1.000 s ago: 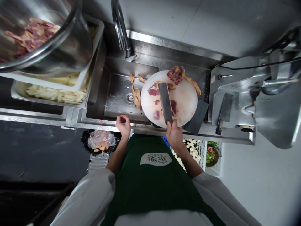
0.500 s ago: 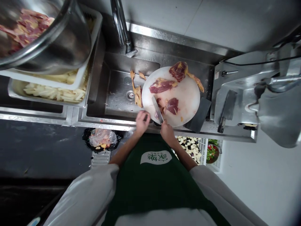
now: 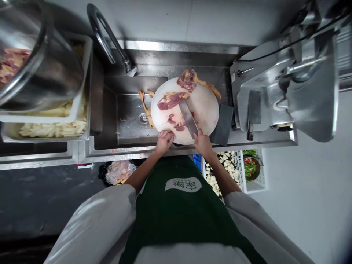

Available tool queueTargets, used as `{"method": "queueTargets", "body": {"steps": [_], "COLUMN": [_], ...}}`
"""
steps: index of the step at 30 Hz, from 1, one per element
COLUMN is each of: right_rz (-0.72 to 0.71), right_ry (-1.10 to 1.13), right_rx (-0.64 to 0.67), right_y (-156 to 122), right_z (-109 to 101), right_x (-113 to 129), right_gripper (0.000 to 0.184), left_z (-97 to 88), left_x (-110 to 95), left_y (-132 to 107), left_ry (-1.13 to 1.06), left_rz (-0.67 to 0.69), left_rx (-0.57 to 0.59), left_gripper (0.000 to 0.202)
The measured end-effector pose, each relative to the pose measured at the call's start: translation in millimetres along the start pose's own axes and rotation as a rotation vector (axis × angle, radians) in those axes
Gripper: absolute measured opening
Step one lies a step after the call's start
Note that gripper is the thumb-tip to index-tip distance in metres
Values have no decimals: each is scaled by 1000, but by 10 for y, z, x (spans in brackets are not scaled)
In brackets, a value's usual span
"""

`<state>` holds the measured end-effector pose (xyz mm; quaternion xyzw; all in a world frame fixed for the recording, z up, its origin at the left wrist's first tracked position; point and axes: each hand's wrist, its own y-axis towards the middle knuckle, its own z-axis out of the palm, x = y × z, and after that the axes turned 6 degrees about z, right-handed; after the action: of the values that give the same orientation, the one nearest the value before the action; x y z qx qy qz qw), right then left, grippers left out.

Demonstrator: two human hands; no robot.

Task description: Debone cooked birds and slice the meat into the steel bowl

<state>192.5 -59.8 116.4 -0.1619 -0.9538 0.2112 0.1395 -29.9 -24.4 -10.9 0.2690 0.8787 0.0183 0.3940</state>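
My right hand (image 3: 203,143) grips the handle of a cleaver (image 3: 188,116), whose broad blade lies slantwise over the round white cutting board (image 3: 210,110). Left of the blade are small cut pieces of dark red meat (image 3: 179,127). My left hand (image 3: 165,142) rests at the board's near left edge with curled fingers; whatever they hold, if anything, is hidden. Farther back on the board lies a larger piece of meat with yellowish skin (image 3: 169,101). Behind it sits a raw poultry leg (image 3: 187,80), its yellow foot reaching past the board's edge.
The board stands over the right part of a steel sink (image 3: 123,117) with a tap (image 3: 110,40). Yellow poultry feet (image 3: 147,110) lie in the basin. A steel bowl of meat (image 3: 52,69) stands left above trays. At right, another cleaver (image 3: 253,112) rests on a slicing machine (image 3: 264,84).
The cleaver has moved right and away from me across the board, and its blade now lies flatter. The meat beside it is in smaller, spread pieces. My view has shifted right.
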Motion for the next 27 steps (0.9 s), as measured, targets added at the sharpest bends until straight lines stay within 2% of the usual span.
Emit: {"method": "queueTargets", "body": {"steps": [2, 4, 8, 10, 12, 16, 18, 20, 24, 27], "right_rz": [11, 26, 41, 36, 32, 22, 10, -9, -54, -95], "right_ry": [6, 10, 2, -10, -25, -69, -91, -110, -171, -201], "right_rx": [-1, -2, -11, -14, -9, 24, 60, 101, 178, 217], "right_y": [2, 20, 53, 48, 25, -51, -87, -114, -150, -174], "right_z": [-8, -3, -4, -12, -17, -18, -21, -25, -5, 48], "right_x": [-34, -82, -254, -347, -415, -445, -419, -381, -286, -190], "right_gripper": [33, 31, 31, 31, 32, 33, 35, 37, 36, 35], "left_z": [-20, -16, 29, 35, 25, 12, 18, 14, -83, -193], "left_x": [-72, -146, -212, -192, -158, -129, -139, -148, -124, -78], "left_y": [65, 176, 463, 570, 632, 684, 692, 672, 521, 367], "left_ry": [12, 43, 79, -11, -207, -620, -686, -610, -285, -139], "left_rz": [-25, -23, 47, 16, -110, -484, -608, -667, -658, -620], "left_rx": [-34, -20, 200, 230, 123, -221, -294, -294, -257, -406], "left_gripper": [21, 23, 25, 19, 19, 29, 32, 34, 31, 26]}}
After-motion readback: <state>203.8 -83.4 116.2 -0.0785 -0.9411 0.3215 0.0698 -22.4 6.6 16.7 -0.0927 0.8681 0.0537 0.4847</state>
